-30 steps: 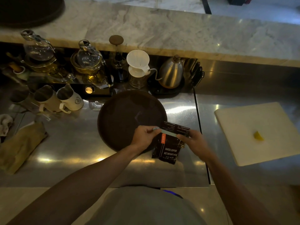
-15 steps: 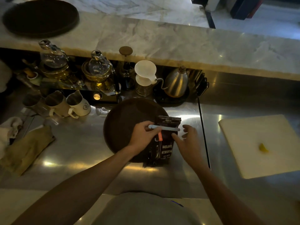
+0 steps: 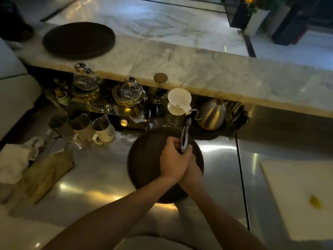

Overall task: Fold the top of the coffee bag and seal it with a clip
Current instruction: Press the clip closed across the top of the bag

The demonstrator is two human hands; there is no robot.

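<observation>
Far left, a white rag [image 3: 15,159] and a tan cloth [image 3: 43,179] lay on the steel counter [image 3: 100,177], well apart from the action, parked there out of the way, I judged. Three jugs [image 3: 82,127] stood in a row behind them, and glass teapots [image 3: 129,92] sat under the marble ledge [image 3: 198,69], tucked back so the working space in front was left to the hands.

Centre now: the dark round tray [image 3: 144,159] lay flat on the counter, and both hands met right above it. I read that as using the tray as a work spot. My left hand [image 3: 173,161] was curled on top, fingers wrapped around the lower part of the coffee bag [image 3: 185,134], gripping it firmly. The bag stood on edge, thin side toward the camera, poking up and away from the knuckles toward the white dripper [image 3: 179,101]. My right hand [image 3: 193,170] was pressed in beneath and beside the left, wrists crossing close; it was mostly hidden, so I couldn't tell what it was clutching. The clip itself wasn't clear to me, and whether it had bitten onto the fold I couldn't say.

Both forearms ran up from the bottom edge, converging in a narrow V.

Further right, the steel kettle [image 3: 213,114], then a white cutting board [image 3: 297,195] with a small yellow scrap [image 3: 316,202], well apart.
</observation>
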